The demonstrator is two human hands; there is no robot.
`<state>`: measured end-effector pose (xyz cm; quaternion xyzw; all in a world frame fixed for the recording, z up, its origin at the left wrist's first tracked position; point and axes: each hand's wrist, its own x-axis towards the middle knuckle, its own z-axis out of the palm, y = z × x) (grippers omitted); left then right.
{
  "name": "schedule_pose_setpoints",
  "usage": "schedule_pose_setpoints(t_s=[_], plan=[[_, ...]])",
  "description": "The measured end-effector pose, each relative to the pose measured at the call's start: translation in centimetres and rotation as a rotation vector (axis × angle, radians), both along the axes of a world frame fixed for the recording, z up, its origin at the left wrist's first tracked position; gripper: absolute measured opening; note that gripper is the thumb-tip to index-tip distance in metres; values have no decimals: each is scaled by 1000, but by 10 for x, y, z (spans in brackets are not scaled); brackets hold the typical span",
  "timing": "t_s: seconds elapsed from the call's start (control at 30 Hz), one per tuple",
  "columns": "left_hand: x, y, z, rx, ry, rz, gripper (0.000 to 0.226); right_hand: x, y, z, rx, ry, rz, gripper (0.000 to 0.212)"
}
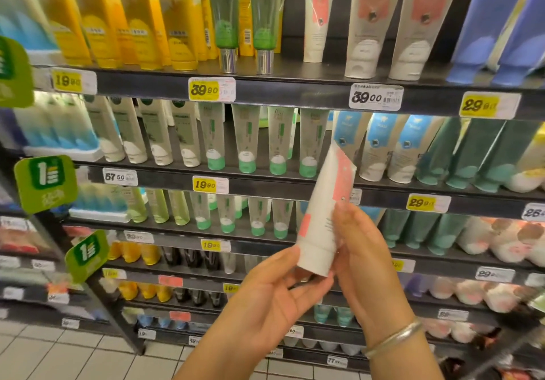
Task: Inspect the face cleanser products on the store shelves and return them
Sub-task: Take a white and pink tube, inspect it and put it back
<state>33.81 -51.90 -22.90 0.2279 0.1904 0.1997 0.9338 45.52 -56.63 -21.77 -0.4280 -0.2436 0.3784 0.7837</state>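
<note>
A white face cleanser tube with pink panels [323,211] is held cap-down in front of the shelves, tilted to the right at its top. My right hand [358,249] grips its right side, fingers curled round the body. My left hand [277,294] lies under the cap with fingers spread, the fingertips touching the cap's lower edge. A smaller tube of the same white and pink kind [317,24] stands on the top shelf, with an open gap around it.
Dark shelves [295,87] carry rows of tubes: yellow ones and two green ones [225,19] at the top, white-green and blue-topped ones lower. Price tags [376,97] line the shelf edges. Green promo signs [44,183] stick out at the left. White tiled floor lies below.
</note>
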Motion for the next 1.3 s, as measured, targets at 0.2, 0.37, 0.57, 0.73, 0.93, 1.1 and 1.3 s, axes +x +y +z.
schedule_pose_setpoints(t_s=[0.2,0.37,0.57,0.73,0.93,1.1,1.3], plan=[[-5,3,2,84,6,-21,40,-4,0,3,-52,-107,-63,53],[-5,7,9,8,-2,-24,40,-8,-1,6,45,-68,-98,45],[-6,13,11,-6,-3,-127,53,-11,1,9,207,39,-133,58],[-4,14,12,-6,-29,-87,42,-10,-2,9,237,44,-123,53],[0,7,3,24,34,-21,40,-1,-13,9,187,0,-90,46],[3,0,3,87,18,-45,31,7,-19,3,154,11,-161,40],[8,-10,6,19,76,-43,33,8,-22,-2,163,67,-195,32]])
